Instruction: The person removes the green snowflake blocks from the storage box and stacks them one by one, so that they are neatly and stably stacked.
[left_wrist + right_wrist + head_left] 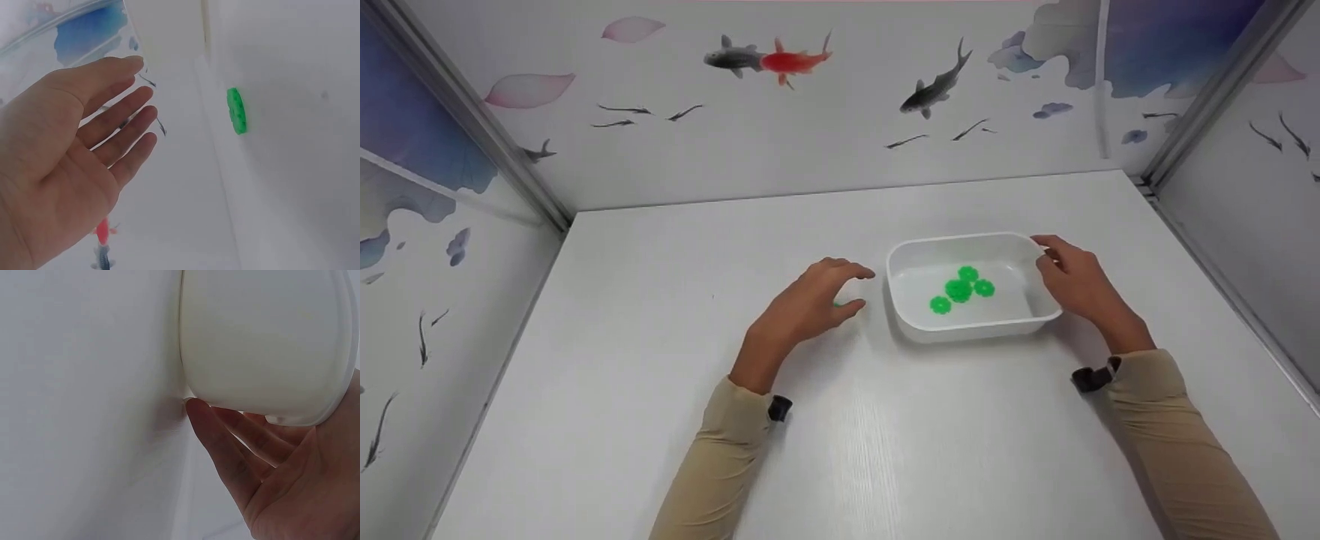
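A white rectangular plastic tub (pixel 975 326) stands on the table, with several green scalloped discs (pixel 958 290) lying inside. My right hand (pixel 1076 281) holds the tub's right end, thumb at the rim and fingers against the outer wall. In the right wrist view those fingers (pixel 225 450) touch the tub wall (pixel 264 343) close to the tabletop. Left of the tub, my left hand (pixel 814 300) hovers with thumb and fingers spread apart and nothing between them. One more green disc (pixel 237 111) lies on the table near it, mostly hidden behind that hand in the head view.
The white table (pixel 660 360) is bounded by a back panel (pixel 840 150) and side panels, printed with fish and petals. Metal posts (pixel 1222 90) stand at the back corners. Black wrist devices (pixel 780 408) sit at both cuffs.
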Available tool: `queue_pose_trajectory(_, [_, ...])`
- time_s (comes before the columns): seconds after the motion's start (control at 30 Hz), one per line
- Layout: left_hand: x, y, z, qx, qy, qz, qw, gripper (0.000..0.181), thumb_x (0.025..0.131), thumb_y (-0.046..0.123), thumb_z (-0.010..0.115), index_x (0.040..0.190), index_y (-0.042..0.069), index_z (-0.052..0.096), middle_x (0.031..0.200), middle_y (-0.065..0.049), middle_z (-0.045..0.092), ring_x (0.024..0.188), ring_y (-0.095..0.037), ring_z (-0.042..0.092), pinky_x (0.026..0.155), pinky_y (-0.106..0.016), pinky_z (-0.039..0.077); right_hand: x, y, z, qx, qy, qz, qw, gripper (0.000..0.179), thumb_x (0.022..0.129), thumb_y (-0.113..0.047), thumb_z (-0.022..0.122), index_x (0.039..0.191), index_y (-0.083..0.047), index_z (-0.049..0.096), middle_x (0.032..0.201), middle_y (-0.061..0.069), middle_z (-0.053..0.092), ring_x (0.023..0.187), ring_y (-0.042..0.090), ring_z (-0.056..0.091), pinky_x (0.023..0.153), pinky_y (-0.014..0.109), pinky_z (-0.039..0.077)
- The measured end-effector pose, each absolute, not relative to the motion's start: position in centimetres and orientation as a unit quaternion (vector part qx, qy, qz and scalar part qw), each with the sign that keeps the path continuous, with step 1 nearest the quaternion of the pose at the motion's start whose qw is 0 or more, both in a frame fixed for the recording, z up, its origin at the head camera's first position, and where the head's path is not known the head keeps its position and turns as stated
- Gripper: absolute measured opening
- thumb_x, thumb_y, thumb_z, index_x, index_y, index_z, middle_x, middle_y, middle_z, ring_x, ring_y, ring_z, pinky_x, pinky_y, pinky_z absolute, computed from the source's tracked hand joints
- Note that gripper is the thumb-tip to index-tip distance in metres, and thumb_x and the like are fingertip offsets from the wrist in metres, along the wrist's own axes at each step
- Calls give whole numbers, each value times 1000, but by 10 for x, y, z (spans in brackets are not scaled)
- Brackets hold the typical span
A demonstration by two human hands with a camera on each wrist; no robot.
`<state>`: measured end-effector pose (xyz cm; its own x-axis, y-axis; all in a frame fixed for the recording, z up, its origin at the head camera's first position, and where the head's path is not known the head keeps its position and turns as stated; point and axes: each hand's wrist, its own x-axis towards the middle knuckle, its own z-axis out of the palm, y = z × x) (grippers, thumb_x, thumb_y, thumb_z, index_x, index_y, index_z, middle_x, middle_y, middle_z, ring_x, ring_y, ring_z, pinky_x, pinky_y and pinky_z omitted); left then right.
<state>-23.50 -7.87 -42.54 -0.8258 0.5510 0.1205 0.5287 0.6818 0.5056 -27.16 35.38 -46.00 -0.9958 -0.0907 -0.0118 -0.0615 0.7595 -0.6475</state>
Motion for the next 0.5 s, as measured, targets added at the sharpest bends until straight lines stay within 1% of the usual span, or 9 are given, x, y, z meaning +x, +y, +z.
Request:
queue_pose_trajectory(0.3, [-236,-45,-425,336,900,278,30,40,105,17,73,144,11,68,146,-6,69,143,-25,59,122,-39,50,-272,353,-460,-40,939,-341,14,52,115,-27,37,163,-8,45,146,32,61,124,46,62,104,63,52])
queue_pose_trajectory(0.5, [-236,-25,-423,353,896,267,30,40,105,18,74,144,12,68,145,-5,69,142,-24,60,121,-37,50,-271,353,-460,-42,938,-344,11,52,115,-26,37,163,-8,46,145,32,62,123,46,63,104,63,53])
